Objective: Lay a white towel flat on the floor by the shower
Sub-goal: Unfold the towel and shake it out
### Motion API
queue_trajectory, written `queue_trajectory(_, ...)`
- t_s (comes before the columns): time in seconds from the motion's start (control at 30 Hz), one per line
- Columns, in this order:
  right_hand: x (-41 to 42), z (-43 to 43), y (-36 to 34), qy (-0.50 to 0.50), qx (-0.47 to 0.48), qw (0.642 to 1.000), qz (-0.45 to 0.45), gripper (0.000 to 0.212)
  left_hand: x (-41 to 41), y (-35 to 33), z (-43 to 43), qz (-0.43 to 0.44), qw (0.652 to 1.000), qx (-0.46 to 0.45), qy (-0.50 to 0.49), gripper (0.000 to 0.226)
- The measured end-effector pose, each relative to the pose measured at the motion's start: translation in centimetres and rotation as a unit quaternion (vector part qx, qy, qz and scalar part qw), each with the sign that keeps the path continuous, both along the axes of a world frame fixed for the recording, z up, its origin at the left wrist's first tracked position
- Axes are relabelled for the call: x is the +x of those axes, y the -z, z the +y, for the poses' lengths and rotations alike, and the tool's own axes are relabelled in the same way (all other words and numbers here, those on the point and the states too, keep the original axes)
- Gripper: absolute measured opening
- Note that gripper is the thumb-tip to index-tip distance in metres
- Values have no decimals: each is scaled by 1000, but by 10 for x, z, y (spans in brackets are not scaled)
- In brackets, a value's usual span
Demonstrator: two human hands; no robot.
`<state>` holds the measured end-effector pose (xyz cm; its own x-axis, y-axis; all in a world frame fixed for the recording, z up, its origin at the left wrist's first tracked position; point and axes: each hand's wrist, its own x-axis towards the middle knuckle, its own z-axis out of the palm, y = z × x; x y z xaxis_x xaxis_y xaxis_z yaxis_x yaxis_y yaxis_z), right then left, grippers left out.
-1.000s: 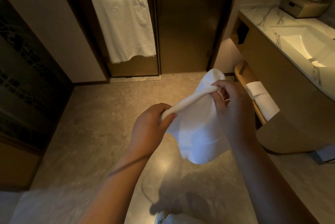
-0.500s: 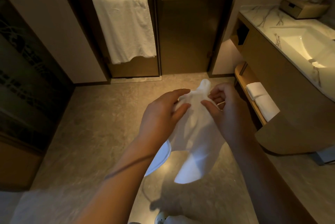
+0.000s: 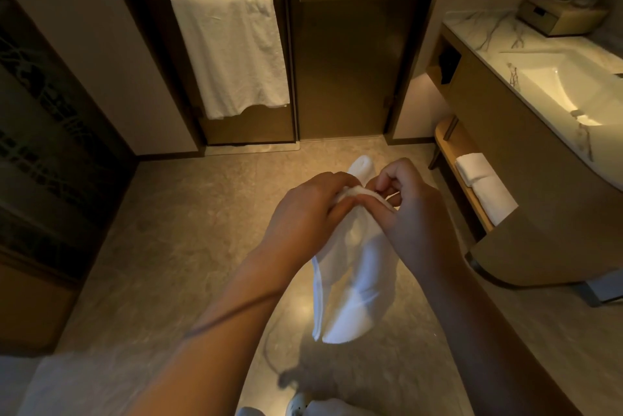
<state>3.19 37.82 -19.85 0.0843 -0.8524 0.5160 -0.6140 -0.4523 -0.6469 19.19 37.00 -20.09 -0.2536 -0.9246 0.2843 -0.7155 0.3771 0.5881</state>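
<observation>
A white towel (image 3: 354,284) hangs bunched in the air above the stone floor (image 3: 188,233), in the middle of the head view. My left hand (image 3: 303,210) and my right hand (image 3: 414,213) both pinch its top edge, close together, fingertips almost touching. One corner of the towel sticks up behind my hands; the rest droops below them. The dark shower doors (image 3: 340,62) stand straight ahead, beyond the floor.
A second white towel (image 3: 232,51) hangs on the left door's bar. On the right are a vanity with a lit sink (image 3: 569,85) and a low shelf holding folded white towels (image 3: 485,186). A dark patterned panel (image 3: 43,132) lines the left side.
My hands, spread apart along the towel's edge a second ago, have come together at its top. The towel has gone from stretched between them to hanging long and bunched.
</observation>
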Motion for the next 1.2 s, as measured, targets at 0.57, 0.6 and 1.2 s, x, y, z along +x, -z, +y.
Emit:
queue_trajectory(0.57, -22, 10, 23, 32, 156, 985, 62, 14, 24, -6, -9, 61, 987, -41, -145, 16)
queue_trajectory(0.6, -21, 11, 22, 38, 140, 988, 60, 15, 26, -6, -9, 55, 987, -36, -145, 18)
queue_trajectory(1.2, -1, 10, -9, 19, 29, 995, 90, 20, 10, 5, 8, 29, 999, 13, -8, 23)
